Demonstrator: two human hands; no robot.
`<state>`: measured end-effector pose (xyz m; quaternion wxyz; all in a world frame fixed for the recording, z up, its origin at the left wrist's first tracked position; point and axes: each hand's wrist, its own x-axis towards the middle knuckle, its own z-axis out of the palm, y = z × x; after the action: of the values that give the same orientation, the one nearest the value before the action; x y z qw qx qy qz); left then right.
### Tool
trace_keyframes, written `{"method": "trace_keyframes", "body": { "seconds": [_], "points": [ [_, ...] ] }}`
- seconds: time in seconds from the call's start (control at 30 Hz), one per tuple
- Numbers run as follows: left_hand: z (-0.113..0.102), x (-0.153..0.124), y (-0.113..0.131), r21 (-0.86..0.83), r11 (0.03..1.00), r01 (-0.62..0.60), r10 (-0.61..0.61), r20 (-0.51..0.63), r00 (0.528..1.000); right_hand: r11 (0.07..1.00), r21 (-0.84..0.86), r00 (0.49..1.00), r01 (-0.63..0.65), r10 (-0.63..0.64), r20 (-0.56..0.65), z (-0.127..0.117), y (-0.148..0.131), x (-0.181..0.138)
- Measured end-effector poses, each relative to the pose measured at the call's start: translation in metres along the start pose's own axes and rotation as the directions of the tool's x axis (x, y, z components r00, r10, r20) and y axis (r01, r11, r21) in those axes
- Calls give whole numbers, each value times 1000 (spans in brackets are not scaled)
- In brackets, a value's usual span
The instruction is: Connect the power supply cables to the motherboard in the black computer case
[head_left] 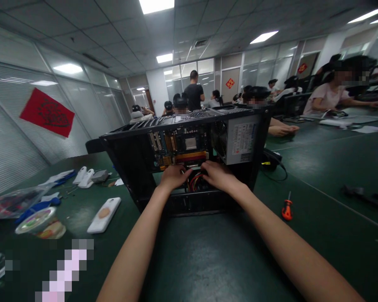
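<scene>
A black computer case (116,167) stands open on its long side in front of me, its inside facing me. Within it are a motherboard (164,144) and a power supply (242,140) with a white label. My left hand (174,175) reaches to the lower edge of the motherboard, thumb towards the middle, fingers bent. Opposite it, my right hand (216,174) has curled fingers near the same edge. A bundle of red, yellow and black cables (195,183) hangs between both hands. Whatever the fingertips grip is too small and partly hidden.
An orange screwdriver (287,209) lies right of the case, near a black cable (282,174). To the left are a white phone (104,214), a plastic cup (40,222), and a plastic bag (15,203). Other people sit across the green table (195,256).
</scene>
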<state>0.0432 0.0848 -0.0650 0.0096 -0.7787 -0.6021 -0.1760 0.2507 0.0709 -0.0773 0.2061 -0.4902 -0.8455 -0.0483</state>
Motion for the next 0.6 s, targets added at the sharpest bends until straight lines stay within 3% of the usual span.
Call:
{"method": "trace_keyframes", "body": {
  "seconds": [0.13, 0.3, 0.47, 0.6],
  "points": [
    [3, 0, -3, -55, 997, -62, 68, 115, 991, 993, -99, 998, 66, -67, -3, -1, -3, 10],
    [4, 1, -3, -87, 995, -56, 64, 82, 995, 959, -212, 982, 187, -181, 45, 2, -4, 33],
    [8, 3, -6, -54, 998, -45, 49, 86, 995, 935, -287, 978, 207, -201, 51, 6, -3, 38],
    [9, 3, -8, -67, 996, -51, 57, 93, 994, 937, -318, 989, 147, -140, 44, 7, -4, 36]
  ]
}}
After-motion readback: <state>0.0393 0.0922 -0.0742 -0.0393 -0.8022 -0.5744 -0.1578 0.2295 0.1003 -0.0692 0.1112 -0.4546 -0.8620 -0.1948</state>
